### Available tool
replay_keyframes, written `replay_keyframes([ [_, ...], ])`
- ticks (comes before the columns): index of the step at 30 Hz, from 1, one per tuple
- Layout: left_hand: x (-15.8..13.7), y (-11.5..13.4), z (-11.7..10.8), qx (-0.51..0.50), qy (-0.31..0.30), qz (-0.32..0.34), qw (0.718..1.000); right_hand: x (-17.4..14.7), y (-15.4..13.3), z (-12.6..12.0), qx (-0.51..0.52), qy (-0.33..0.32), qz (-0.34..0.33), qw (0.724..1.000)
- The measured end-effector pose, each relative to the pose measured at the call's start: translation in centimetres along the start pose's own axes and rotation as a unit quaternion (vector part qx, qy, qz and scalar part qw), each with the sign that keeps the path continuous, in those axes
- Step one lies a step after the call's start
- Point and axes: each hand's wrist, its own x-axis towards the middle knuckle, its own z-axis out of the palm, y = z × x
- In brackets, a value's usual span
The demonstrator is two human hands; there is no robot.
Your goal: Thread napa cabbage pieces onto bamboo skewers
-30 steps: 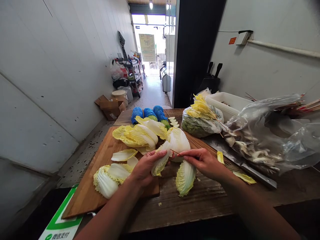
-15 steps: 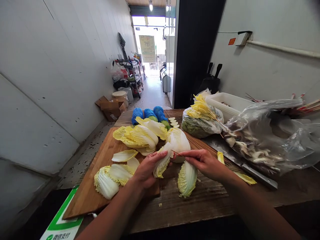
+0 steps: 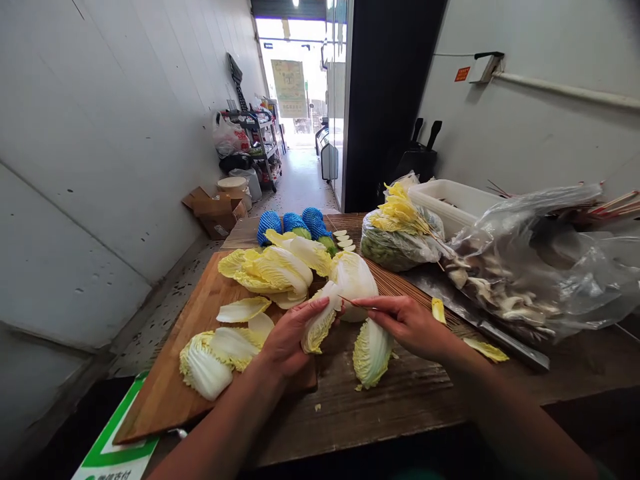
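Observation:
My left hand (image 3: 295, 333) is closed on a napa cabbage leaf (image 3: 320, 325), its thumb lying along the pale stem. Between the fingers of my right hand (image 3: 405, 323) is a thin wooden skewer (image 3: 351, 302), its tip at the edge of that leaf. Below my right hand, another cabbage leaf (image 3: 373, 353) lies on the table. Just behind the hands sits a rounded piece of white cabbage (image 3: 354, 275). On the wooden cutting board (image 3: 165, 393) rest a yellow cabbage piece (image 3: 275, 270) and several loose leaves (image 3: 210, 367).
Vegetables in blue foam nets (image 3: 270, 227) stand at the back, beside several pale slices (image 3: 345, 241). A row of skewers (image 3: 400, 288) and a knife (image 3: 515, 343) lie to the right. Beyond are bagged mushrooms (image 3: 520, 300), a bag of greens (image 3: 400, 245) and a white bin (image 3: 455, 208).
The whole view has shifted slightly, so things appear a little further left and higher. My hands keep the leaf and skewer in nearly the same pose.

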Motion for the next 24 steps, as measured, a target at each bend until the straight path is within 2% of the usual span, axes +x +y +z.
replay_keyframes([
  [12,0.05,0.12,-0.12,-0.021,-0.014,-0.021,0.999,-0.12,-0.17,-0.31,0.010,-0.014,-0.001,1.000],
  [24,-0.07,-0.10,-0.05,0.019,-0.018,0.006,1.000,-0.19,-0.15,-0.35,0.014,-0.014,-0.006,1.000],
])
